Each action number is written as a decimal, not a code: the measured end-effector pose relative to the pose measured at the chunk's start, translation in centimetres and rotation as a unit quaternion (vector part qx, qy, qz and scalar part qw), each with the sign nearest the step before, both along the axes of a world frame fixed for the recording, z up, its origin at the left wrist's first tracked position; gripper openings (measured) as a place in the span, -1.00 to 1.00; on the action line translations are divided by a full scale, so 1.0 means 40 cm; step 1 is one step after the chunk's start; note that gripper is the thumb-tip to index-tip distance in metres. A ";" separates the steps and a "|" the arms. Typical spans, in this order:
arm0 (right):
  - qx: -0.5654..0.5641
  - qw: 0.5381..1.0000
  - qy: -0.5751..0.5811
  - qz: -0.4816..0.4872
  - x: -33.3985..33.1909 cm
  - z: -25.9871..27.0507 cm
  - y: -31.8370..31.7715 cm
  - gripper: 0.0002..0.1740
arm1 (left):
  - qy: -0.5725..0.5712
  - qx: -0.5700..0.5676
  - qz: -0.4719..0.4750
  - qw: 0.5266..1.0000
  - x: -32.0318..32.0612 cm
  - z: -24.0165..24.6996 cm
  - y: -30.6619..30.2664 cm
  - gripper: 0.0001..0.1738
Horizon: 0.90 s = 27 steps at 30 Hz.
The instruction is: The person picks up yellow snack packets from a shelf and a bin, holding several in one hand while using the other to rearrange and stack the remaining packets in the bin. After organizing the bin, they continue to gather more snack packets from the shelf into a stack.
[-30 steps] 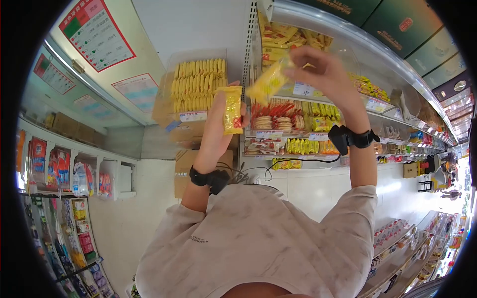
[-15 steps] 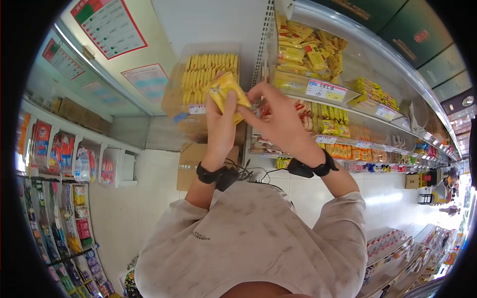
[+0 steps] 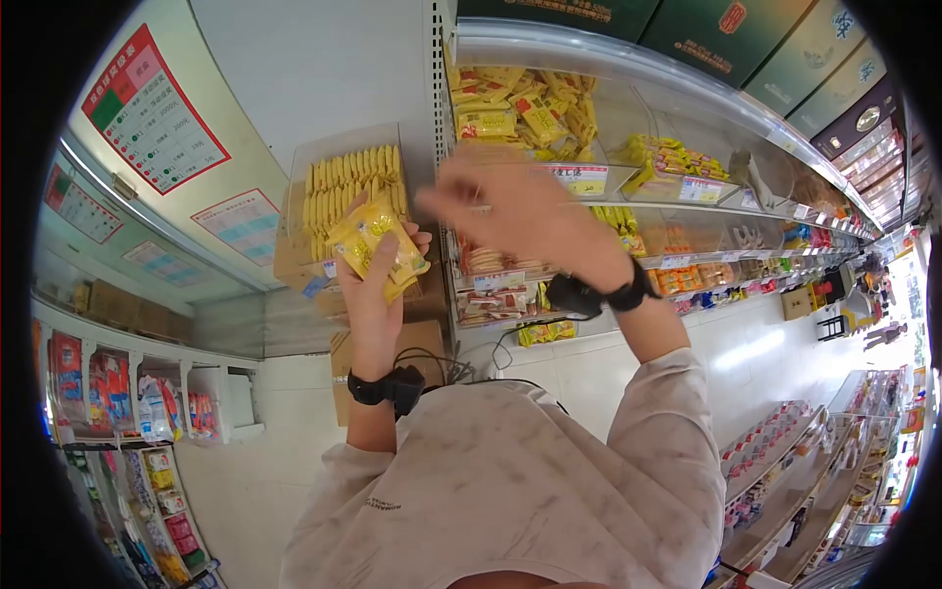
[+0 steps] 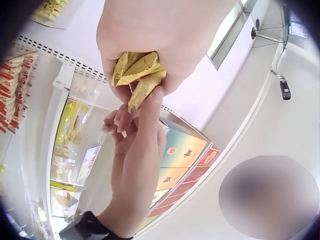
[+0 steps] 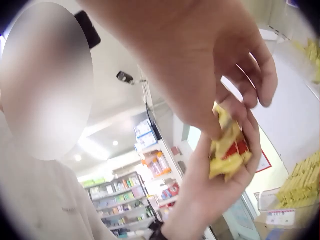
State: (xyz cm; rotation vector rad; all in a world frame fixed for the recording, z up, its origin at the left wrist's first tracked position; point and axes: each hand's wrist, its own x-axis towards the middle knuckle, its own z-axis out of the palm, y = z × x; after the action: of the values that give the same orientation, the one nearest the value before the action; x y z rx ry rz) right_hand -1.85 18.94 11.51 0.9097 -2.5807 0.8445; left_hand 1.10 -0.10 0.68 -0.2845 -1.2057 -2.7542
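Note:
My left hand (image 3: 369, 299) holds several small yellow snack packets (image 3: 378, 245), its thumb across their front and fingers behind. In the left wrist view, the crimped yellow ends of the packets (image 4: 140, 70) stick out of the grip. My right hand (image 3: 520, 211) is blurred just to the right of them in the head view, and no packet shows in it there. In the right wrist view its loosely bent fingers (image 5: 250, 82) hang over the packets (image 5: 231, 155), with the thumb close beside them. Behind the left hand stands a clear bin (image 3: 397, 147) with rows of yellow packets.
Loose yellow packets (image 3: 540, 113) fill a shelf compartment behind the right hand. Lower shelves hold more wrapped snacks, with price tags (image 3: 579, 180) along the edges. A cardboard box (image 3: 341, 358) stands below the bin. Thin black cables (image 3: 446, 368) hang near the waist.
The right hand brought a yellow packet from the shelf side to the left hand's packet, then drew back rightward. The left hand now holds several packets fanned together. The head view shifted.

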 end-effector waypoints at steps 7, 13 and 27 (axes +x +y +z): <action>0.030 0.990 0.065 -0.120 -0.369 -0.021 0.215 -0.55 | -0.010 0.000 -0.002 1.000 0.002 -0.020 -0.003 -0.29; 0.034 0.977 -0.062 -0.203 -0.423 0.032 0.249 -0.40 | -0.001 -0.011 0.007 1.000 0.007 -0.021 -0.005 -0.33; 0.063 0.976 0.035 -0.205 -0.419 0.010 0.252 -0.46 | -0.010 -0.017 0.015 1.000 0.001 -0.028 -0.018 -0.46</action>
State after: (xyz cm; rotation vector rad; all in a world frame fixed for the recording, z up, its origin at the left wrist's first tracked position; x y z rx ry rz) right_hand -18.61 29.03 11.91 0.3989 -2.6434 0.5285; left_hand 1.13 -0.84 -0.43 -0.2390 -1.2511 -2.7200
